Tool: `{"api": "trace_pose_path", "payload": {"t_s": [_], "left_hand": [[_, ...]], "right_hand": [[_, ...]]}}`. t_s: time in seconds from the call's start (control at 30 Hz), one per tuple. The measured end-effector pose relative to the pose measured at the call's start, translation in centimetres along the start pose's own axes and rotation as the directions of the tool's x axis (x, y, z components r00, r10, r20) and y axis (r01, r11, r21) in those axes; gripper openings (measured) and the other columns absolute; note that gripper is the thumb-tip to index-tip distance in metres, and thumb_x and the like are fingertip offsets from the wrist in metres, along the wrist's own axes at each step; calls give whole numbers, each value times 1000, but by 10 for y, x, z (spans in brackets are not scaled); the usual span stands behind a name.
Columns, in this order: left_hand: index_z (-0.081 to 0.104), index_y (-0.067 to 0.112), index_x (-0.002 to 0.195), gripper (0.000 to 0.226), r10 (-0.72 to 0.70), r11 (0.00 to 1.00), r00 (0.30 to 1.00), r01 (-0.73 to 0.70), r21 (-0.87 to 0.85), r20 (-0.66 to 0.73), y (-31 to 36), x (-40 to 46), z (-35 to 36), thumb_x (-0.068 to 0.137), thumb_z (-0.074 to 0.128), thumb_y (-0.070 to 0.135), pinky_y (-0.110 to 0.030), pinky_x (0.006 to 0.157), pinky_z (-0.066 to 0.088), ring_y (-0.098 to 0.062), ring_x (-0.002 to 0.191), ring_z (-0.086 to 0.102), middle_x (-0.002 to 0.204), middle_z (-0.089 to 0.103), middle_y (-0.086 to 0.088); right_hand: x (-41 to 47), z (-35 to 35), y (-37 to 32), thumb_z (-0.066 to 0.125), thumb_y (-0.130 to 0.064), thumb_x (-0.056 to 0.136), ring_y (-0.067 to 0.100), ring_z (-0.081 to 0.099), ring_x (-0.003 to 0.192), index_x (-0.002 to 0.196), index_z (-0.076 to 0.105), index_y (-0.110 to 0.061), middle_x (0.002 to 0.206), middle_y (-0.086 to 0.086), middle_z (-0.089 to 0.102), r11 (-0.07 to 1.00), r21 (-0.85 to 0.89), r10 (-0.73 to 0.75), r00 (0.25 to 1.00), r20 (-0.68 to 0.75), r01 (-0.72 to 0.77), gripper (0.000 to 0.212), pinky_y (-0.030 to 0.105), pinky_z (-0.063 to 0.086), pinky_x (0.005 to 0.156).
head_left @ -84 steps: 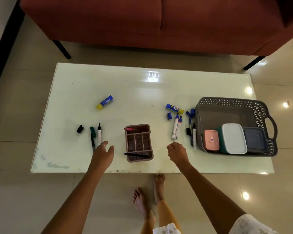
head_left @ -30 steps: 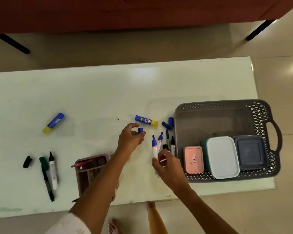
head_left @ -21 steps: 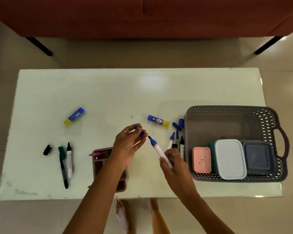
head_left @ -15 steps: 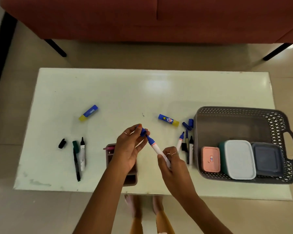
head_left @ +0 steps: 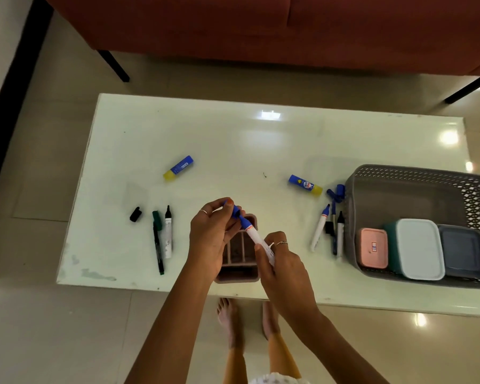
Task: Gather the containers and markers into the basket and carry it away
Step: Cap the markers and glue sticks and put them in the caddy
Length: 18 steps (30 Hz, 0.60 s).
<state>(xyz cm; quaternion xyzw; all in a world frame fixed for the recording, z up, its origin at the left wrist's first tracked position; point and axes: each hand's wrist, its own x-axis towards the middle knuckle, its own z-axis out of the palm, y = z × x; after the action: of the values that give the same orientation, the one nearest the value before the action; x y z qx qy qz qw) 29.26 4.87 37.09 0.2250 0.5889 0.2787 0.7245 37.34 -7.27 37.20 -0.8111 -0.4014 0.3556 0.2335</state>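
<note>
My right hand (head_left: 281,266) grips a white marker with a blue tip (head_left: 254,235), held above the table. My left hand (head_left: 212,232) pinches a blue cap (head_left: 235,211) at that tip. Below both hands lies a pink divided organizer (head_left: 237,256), partly hidden. A grey basket (head_left: 416,178) stands at the right and holds a pink container (head_left: 372,252), a white-lidded teal container (head_left: 419,249) and a dark grey container (head_left: 462,250). Several markers and blue caps (head_left: 330,228) lie just left of the basket.
Two glue sticks (head_left: 178,167) (head_left: 305,185) lie on the pale table (head_left: 261,139). A black cap (head_left: 135,214), a green marker (head_left: 158,242) and a black-tipped marker (head_left: 168,231) lie at the left. A red sofa (head_left: 261,26) stands behind the table.
My right hand has picked a blue marker up from beside the basket, and my left hand a blue cap. Both have come together over the organizer, and the cap now meets the tip.
</note>
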Motion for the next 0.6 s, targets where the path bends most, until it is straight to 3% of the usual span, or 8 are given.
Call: {"api": "trace_pose_path", "payload": {"t_s": [0.13,0.27,0.4,0.5,0.6], "left_hand": [[64,16,95,8,34,996,999,-34,77,-1,4,-3,-18,91,59,13,-20,61,58,-9,70,72,87,71,-5],[64,17,94,6,68,973,998,-67,222,5,3,-6,-33,90,60,16,-16,57,57,-8,69,71,82,71,-1],[59,16,80,13,86,966,994,-67,249,-67,1,-6,-49,91,60,22,-16,53,56,-15,75,69,81,67,-6],[54,16,73,20,130,939,983,-81,336,-127,-9,-11,-56,91,60,23,-14,47,51,-7,61,68,69,64,0],[50,26,72,21,248,861,951,-129,492,-183,-22,-16,-63,92,57,26,-17,56,51,-3,58,65,66,61,11]], "right_hand": [[-9,16,-15,40,-38,97,15,56,59,110,40,-19,76,-1,59,999,20,43,999,22,-43,23,29,47,50],[-11,30,-26,39,-40,97,12,55,60,113,43,-17,80,-1,60,997,23,72,997,38,-73,28,15,36,49],[-15,41,-33,37,-45,97,7,54,65,116,46,-19,83,-9,55,995,-68,85,992,96,-79,33,7,36,53],[-20,49,-42,33,-46,98,6,54,63,119,47,-20,84,-9,59,991,-130,35,995,94,-23,36,9,38,54],[-27,60,-53,27,-48,98,5,55,69,125,48,-23,94,-5,67,984,-171,56,995,78,-42,42,14,44,63]]}}
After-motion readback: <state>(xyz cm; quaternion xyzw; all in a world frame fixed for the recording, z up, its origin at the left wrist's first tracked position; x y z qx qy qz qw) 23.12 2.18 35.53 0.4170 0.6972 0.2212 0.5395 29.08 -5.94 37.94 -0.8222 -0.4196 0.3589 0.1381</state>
